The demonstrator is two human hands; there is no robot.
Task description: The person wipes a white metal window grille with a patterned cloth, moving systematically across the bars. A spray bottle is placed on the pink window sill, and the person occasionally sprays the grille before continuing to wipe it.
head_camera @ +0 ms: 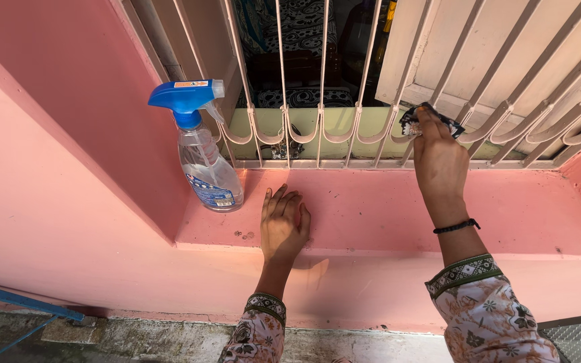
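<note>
Nearest you, both forearms in floral-print sleeves with patterned green cuffs reach up over the pink wall.

Your left hand (pixel 284 225) lies flat on the pink sill (pixel 384 212), fingers together, palm down, grip released and holding nothing; it reads as a brace.

Your right hand (pixel 440 161), a black band at the wrist, is clenched on a dark patterned cloth (pixel 432 123) and presses it against the curved lower part of the cream window grille (pixel 322 131), right of centre.

Step in hand, by judgement: wiping the grille bars, with the right-hand section under way. The next move calls for working the cloth around each thin bar, since the bars bow outward at the bottom and leave narrow gaps.

The sill is matte painted masonry, speckled with dark spots. The grille is slender painted metal rod.

Further left on the sill stands a clear plastic spray bottle (pixel 206 168) with a blue trigger head, upright, well apart from both hands, partly filled with clear liquid.

Behind the bars, a dim room with patterned fabric.
</note>
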